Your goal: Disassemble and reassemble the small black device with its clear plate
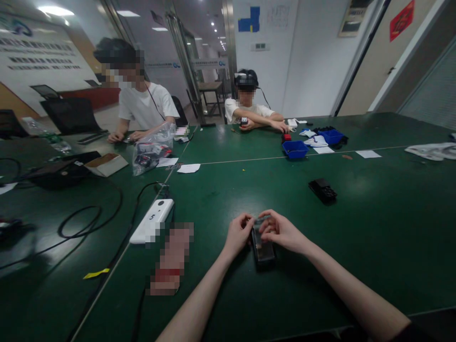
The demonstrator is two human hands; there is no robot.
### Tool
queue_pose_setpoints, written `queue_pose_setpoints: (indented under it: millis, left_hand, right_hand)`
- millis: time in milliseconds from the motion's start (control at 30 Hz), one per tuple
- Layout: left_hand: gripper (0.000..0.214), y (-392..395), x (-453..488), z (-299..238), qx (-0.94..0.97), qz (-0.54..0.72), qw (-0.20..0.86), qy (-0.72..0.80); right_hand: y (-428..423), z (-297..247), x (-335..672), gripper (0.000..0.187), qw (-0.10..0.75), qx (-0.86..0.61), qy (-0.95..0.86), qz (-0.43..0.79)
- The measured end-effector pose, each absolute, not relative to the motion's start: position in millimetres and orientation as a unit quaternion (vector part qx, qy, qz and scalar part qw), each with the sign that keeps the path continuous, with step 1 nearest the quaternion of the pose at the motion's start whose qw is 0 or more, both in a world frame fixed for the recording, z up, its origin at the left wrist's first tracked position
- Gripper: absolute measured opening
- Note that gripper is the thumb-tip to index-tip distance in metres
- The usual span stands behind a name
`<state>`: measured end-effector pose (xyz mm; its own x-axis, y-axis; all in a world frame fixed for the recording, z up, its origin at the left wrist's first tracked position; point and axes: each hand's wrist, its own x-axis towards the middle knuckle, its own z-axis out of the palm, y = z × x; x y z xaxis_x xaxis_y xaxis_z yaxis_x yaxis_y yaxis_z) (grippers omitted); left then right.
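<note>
A small dark case with a clear lid (264, 250) lies on the green table (356, 237) right in front of me. My left hand (238, 233) curls its fingers against the case's left far corner. My right hand (281, 230) has its fingers bent over the far end of the case, pinching at the lid. What is inside the case is too small to tell. A second black case (322, 190) lies apart on the table, further off to the right.
A white power strip (152, 221) with black cables lies to my left. Two people sit across the table, one beside a plastic bag (152, 149) and a cardboard box (106, 164). Blue bins (295, 149) and paper slips (368, 154) lie far right.
</note>
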<state>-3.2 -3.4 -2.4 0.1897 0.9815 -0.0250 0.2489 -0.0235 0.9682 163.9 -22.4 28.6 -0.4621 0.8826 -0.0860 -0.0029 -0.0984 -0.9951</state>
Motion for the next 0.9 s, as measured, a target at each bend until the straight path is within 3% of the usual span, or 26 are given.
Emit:
queue_pose_setpoints:
  millis: [367,700,900]
  left_hand:
    - [0.027,-2.5,-4.4,-5.8,0.588,0.387,0.505,0.499]
    - [0.030,-4.4,-3.5,-0.5,0.586,0.389,0.510,0.496]
    - [0.025,-4.7,-2.2,1.8,0.591,0.397,0.481,0.512]
  right_hand:
    - [-19.0,32.2,173.5,0.042,0.316,-0.449,-0.738,0.394]
    - [-13.2,21.0,176.2,0.044,0.302,-0.442,-0.709,0.460]
    - [-12.8,11.7,174.4,0.061,0.300,-0.482,-0.645,0.512]
